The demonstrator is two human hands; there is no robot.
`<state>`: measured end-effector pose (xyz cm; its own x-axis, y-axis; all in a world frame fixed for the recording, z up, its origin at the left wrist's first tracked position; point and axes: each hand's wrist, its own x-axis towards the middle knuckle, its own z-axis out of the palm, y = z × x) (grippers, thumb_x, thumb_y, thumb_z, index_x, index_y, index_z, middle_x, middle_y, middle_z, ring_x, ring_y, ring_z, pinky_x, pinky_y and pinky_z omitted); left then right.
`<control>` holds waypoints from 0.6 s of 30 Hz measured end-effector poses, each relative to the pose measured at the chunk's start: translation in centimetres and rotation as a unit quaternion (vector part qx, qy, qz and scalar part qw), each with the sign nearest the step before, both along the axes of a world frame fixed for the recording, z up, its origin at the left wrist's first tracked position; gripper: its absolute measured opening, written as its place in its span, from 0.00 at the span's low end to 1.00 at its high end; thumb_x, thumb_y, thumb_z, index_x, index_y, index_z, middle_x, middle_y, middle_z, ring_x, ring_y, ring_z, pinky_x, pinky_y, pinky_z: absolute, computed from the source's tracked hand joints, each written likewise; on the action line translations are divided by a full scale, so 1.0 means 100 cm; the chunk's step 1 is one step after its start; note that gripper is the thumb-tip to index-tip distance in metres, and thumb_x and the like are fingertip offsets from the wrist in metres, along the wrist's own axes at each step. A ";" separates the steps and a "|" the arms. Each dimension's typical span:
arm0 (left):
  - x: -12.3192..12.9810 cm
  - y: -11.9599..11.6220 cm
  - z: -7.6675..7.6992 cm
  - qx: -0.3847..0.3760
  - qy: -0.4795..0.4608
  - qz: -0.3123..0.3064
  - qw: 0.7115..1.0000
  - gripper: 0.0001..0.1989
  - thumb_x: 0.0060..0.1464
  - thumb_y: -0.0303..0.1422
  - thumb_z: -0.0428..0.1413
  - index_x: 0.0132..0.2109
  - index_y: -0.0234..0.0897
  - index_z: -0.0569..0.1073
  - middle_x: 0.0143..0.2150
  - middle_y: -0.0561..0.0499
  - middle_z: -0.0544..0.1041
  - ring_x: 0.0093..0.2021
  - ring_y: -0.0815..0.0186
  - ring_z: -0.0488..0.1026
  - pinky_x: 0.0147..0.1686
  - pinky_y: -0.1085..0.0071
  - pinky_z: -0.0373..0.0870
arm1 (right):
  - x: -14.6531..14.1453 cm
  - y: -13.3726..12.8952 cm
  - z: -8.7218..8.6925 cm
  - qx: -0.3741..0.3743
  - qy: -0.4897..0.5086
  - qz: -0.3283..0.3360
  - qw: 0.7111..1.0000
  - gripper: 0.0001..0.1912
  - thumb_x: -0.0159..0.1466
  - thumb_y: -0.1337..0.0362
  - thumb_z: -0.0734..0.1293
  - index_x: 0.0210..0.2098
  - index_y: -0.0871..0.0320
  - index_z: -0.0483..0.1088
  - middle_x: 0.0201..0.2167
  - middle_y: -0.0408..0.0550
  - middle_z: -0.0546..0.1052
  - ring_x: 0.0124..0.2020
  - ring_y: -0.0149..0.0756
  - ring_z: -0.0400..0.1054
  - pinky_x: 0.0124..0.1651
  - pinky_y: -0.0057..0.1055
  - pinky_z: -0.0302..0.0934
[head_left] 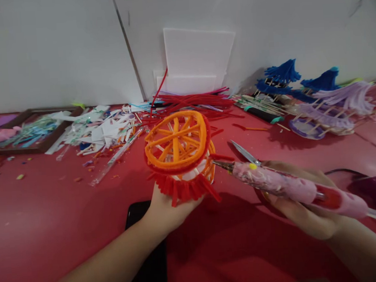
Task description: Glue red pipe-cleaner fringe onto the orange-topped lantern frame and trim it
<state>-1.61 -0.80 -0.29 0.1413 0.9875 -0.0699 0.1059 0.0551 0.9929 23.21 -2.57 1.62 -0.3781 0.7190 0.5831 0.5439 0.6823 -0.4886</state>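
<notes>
My left hand (172,211) is closed around the underside of a pipe-cleaner model, its fingers mostly hidden behind it. On top of the model is an orange spoked wheel (175,137) with a red rim, and a red pipe-cleaner fringe (186,188) hangs in front. A pink hot glue gun (274,180), a clear glue stick at its rear, is gripped in my right hand (305,210). Its nozzle meets or nearly meets the model's right side, close to a short red pipe cleaner. Scissors (245,152) point out by the same hand; whether it holds them too is unclear.
Red pipe cleaners (192,104) are heaped before white sheets (198,54) at the wall. Paper scraps (106,129) and a brown frame (43,144) are at left. Blue (280,78) and lilac (330,105) models stand at right. A black phone-like slab (148,260) lies under my left arm.
</notes>
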 end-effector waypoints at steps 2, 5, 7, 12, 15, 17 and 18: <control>0.001 0.000 0.001 0.000 -0.016 -0.001 1.000 0.19 0.38 0.33 0.65 0.42 0.41 0.74 0.48 0.49 0.80 0.51 0.56 0.74 0.57 0.60 0.67 | 0.004 -0.002 -0.005 0.021 -0.013 0.032 0.999 0.16 0.57 0.65 0.60 0.43 0.57 0.71 0.33 0.55 0.75 0.32 0.41 0.72 0.29 0.33 0.67; 0.002 0.001 0.004 0.013 -0.023 0.000 1.000 0.19 0.38 0.34 0.65 0.41 0.41 0.74 0.47 0.49 0.80 0.51 0.56 0.75 0.57 0.60 0.68 | 0.006 -0.003 -0.007 0.026 -0.022 0.024 0.999 0.17 0.57 0.67 0.59 0.45 0.57 0.69 0.33 0.54 0.74 0.32 0.41 0.72 0.29 0.33 0.66; 0.002 0.001 0.005 0.011 -0.013 -0.001 1.000 0.20 0.38 0.34 0.65 0.42 0.40 0.74 0.47 0.48 0.80 0.52 0.57 0.74 0.57 0.61 0.67 | 0.003 -0.003 -0.005 0.044 -0.037 0.009 0.998 0.17 0.57 0.68 0.59 0.45 0.58 0.69 0.33 0.54 0.74 0.31 0.40 0.71 0.29 0.33 0.67; 0.003 0.002 0.007 -0.003 0.008 -0.007 1.000 0.21 0.38 0.32 0.64 0.44 0.40 0.73 0.46 0.48 0.80 0.52 0.56 0.74 0.57 0.61 0.67 | -0.005 -0.004 -0.001 0.041 -0.027 -0.002 0.999 0.18 0.56 0.69 0.58 0.45 0.55 0.68 0.32 0.51 0.72 0.32 0.38 0.71 0.31 0.32 0.68; 0.003 0.001 0.005 -0.007 0.008 -0.006 1.000 0.22 0.38 0.33 0.64 0.44 0.41 0.73 0.46 0.48 0.80 0.53 0.56 0.74 0.57 0.60 0.67 | -0.007 -0.006 0.002 0.002 -0.010 -0.007 1.000 0.18 0.55 0.69 0.57 0.44 0.54 0.67 0.29 0.48 0.70 0.26 0.35 0.68 0.26 0.32 0.65; 0.002 0.000 0.005 -0.009 0.010 -0.004 1.000 0.22 0.38 0.34 0.65 0.44 0.41 0.73 0.46 0.49 0.79 0.53 0.55 0.73 0.57 0.59 0.66 | -0.007 -0.007 0.003 -0.010 -0.002 -0.003 1.000 0.15 0.55 0.69 0.57 0.40 0.53 0.68 0.27 0.46 0.69 0.24 0.34 0.65 0.24 0.31 0.63; 0.002 0.000 0.004 -0.011 0.015 -0.003 1.000 0.21 0.38 0.34 0.65 0.43 0.42 0.73 0.46 0.49 0.80 0.53 0.55 0.73 0.58 0.59 0.66 | -0.006 -0.008 0.004 -0.020 0.005 -0.002 1.000 0.12 0.55 0.69 0.58 0.37 0.52 0.67 0.26 0.45 0.69 0.23 0.33 0.65 0.23 0.31 0.62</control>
